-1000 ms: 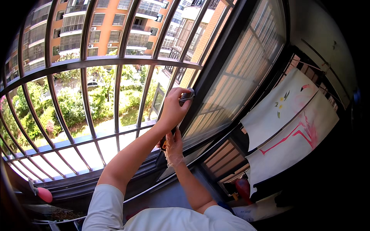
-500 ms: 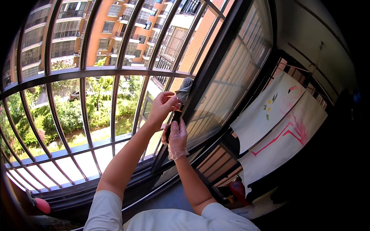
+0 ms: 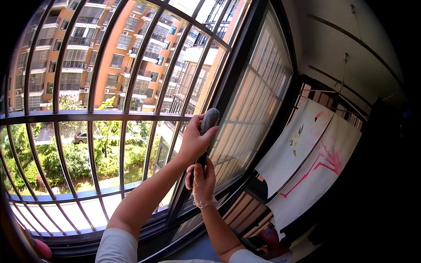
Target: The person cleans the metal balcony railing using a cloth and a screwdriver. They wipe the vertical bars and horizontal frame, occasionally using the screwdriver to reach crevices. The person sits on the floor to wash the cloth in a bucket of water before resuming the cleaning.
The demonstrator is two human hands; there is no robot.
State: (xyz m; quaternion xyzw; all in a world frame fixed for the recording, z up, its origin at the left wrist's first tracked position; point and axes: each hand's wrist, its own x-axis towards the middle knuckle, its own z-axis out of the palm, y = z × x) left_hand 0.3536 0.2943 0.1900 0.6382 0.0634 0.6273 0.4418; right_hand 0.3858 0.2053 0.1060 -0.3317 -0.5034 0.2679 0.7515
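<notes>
Bare and closed, my left hand wraps round a grey cloth at the upper end of a black-handled tool. Its thumb presses on the cloth from the right. Below it, my right hand, in a clear plastic glove, grips the black handle. The tool stands almost upright beside the dark window frame; whether the cloth touches the frame I cannot tell. My left fingers and the cloth hide the tool's tip.
Metal window bars run across the left, with trees and an orange building outside. A glass pane slants away on the right. Beyond it hangs a white curtain with a pink flamingo. A pink object sits lower left.
My left hand has gone from pinching below the cloth to wrapping round it, and the cloth now lies tighter. Both hands and the tool sit lower in view as the view has shifted.
</notes>
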